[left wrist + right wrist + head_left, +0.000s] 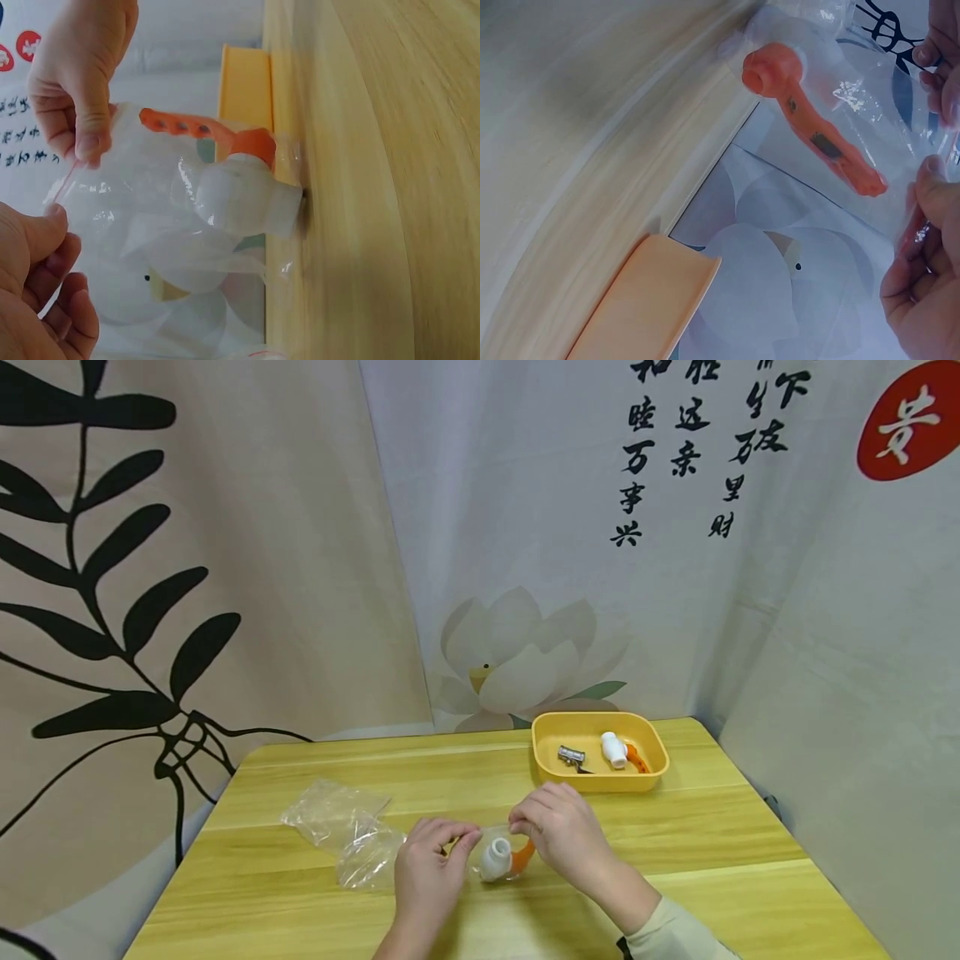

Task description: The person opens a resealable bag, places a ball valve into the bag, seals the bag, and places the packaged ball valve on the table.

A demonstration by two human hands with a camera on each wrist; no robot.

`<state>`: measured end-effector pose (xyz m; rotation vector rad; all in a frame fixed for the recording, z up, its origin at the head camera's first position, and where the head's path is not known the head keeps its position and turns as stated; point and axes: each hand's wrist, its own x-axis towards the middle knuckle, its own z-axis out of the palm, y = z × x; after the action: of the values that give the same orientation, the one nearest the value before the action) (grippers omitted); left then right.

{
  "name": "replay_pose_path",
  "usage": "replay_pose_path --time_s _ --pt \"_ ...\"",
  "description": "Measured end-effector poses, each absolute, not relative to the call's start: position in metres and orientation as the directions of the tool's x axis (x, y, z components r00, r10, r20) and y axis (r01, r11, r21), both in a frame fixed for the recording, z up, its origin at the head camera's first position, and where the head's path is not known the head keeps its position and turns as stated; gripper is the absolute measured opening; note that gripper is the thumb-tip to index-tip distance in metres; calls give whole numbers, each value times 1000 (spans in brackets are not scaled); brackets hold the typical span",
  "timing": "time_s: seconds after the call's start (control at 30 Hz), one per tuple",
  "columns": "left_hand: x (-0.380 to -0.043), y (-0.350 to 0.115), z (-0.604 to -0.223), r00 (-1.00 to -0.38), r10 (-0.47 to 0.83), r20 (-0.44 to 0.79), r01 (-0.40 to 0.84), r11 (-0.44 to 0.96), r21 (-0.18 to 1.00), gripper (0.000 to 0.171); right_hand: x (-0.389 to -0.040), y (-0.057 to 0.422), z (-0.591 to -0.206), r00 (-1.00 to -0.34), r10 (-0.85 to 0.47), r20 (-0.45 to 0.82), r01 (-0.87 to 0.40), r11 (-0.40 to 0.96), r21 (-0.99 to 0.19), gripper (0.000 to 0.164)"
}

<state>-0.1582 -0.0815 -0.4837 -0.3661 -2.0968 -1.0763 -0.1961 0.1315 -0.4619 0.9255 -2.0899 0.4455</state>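
Note:
A clear zip bag (142, 176) hangs between my two hands, with its red-lined opening at the top. Inside it lies a white plastic valve (495, 860) with an orange lever handle (817, 135). My left hand (435, 864) pinches one end of the bag's top edge between thumb and forefinger. At the other end, the thumb and fingers of my right hand (558, 835) pinch the same edge. In the left wrist view, the valve's white end is at or just above the tabletop; contact is hard to tell.
A yellow tray (600, 783) stands at the back right, holding a similar white and orange valve (613, 750) and a small metal piece (572, 755). Crumpled clear bags (341, 827) lie left of my left hand on the wooden table (300, 918). Printed curtains hang behind.

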Motion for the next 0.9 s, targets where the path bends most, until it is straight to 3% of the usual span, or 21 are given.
replay_pose_path --time_s 0.4,0.9 --pt "-156 -77 -482 -743 -142 654 476 575 665 12 -196 137 -464 -415 -445 794 -734 679 -3 22" --pt "-157 -78 -483 -709 -125 694 511 587 628 12 -196 139 -465 -444 -431 786 -739 672 -50 16"
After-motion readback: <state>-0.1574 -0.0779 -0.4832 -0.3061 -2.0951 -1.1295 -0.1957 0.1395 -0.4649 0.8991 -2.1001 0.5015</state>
